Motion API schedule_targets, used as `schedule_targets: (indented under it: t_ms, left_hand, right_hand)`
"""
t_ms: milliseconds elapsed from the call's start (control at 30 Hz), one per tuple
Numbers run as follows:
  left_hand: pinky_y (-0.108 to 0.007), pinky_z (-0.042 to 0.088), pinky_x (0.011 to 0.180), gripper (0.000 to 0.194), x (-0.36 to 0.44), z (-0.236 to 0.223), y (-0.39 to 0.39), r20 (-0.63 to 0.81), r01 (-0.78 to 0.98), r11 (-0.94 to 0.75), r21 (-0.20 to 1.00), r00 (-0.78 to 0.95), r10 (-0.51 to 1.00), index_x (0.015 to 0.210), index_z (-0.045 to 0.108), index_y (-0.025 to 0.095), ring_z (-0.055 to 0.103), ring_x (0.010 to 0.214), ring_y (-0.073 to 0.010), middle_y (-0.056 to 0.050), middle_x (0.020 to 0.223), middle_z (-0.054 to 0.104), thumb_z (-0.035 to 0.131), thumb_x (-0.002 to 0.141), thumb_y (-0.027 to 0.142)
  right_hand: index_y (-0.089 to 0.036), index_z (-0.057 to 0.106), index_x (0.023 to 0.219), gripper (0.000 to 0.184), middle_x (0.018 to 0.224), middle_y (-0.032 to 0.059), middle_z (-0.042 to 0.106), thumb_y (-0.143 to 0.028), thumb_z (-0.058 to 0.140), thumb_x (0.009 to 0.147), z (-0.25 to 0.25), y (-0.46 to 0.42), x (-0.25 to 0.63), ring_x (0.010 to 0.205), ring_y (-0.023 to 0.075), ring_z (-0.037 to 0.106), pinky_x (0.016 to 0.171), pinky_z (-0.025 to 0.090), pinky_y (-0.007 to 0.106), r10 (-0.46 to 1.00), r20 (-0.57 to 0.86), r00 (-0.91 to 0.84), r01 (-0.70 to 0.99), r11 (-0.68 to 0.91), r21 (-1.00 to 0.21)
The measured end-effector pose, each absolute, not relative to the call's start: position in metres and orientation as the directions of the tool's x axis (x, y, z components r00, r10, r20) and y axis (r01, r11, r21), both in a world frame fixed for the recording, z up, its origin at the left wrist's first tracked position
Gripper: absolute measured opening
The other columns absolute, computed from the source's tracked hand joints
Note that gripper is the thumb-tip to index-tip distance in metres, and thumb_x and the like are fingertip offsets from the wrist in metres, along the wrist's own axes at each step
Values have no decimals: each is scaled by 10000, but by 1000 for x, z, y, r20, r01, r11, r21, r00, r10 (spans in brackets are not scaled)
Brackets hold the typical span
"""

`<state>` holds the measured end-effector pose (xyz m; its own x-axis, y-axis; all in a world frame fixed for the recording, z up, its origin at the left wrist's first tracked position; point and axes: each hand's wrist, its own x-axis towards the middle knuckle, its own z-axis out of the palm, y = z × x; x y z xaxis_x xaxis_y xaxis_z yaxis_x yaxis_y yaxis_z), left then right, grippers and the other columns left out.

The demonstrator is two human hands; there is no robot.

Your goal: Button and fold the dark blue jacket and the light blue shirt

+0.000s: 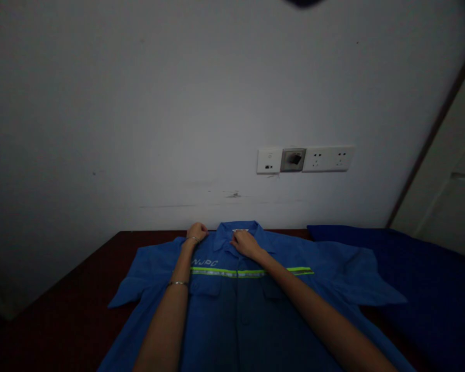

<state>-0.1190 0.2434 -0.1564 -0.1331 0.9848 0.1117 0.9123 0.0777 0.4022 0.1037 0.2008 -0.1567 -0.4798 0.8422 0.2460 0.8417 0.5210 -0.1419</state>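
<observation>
Low in the frame, the shirt (248,310) was best smoothed softly; left grip (197,231) and right grip (245,243) were curled, hold unclear.

- I'm getting a dim feed, the wall (178,103) palest toward its middle.
- Corners darken heavily for me.
- I see shadow across the shirt's (220,330) lower front.
- Its reflective stripe (217,272) reads brightest there.
- A dark shape (304,2) blurs at my top edge.
- Wide-angle stretch slants the pale panel (445,191) at right.
</observation>
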Motion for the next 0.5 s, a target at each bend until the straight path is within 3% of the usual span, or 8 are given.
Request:
schedule_targets:
  t_ms: [167, 267, 367, 500]
  left_hand:
    - [-222, 429, 751, 197, -110, -134, 242, 195, 927, 90, 364, -170, 966, 877, 687, 157, 615, 895, -179, -85, 929, 688, 567, 739, 230]
    - [-206, 421, 793, 273, -102, -110, 237, 259, 951, 11, 308, -95, 961, 992, 658, 163, 595, 955, -168, -78, 1030, 664, 490, 796, 250]
    - [-198, 416, 818, 294, -103, -96, 217, 249, 973, -75, 217, 19, 968, 1019, 647, 150, 595, 962, -165, -79, 1037, 659, 445, 813, 210]
    - [-265, 405, 874, 271, -127, -106, 172, 175, 989, -56, 136, 32, 984, 944, 663, 104, 581, 1010, -224, -154, 1066, 632, 451, 775, 117]
  right_hand:
    - [-157, 628, 931, 315, 957, 88, 659, -387, 417, 888, -140, 200, 112, 920, 182, 583, 782, 381, 239, 841, 252, -480, 823, 530, -203]
    - [-154, 607, 976, 301, 992, 87, 645, -341, 382, 904, -124, 193, 127, 930, 168, 571, 779, 376, 224, 845, 303, -441, 830, 512, -220]
    - [-149, 593, 993, 269, 1021, 97, 626, -261, 366, 901, -115, 179, 152, 961, 167, 553, 817, 365, 223, 850, 320, -420, 854, 489, -177]
    - [-124, 579, 1026, 271, 1064, 125, 604, -154, 366, 863, -120, 157, 193, 1001, 182, 544, 847, 366, 234, 873, 284, -397, 893, 439, -102]
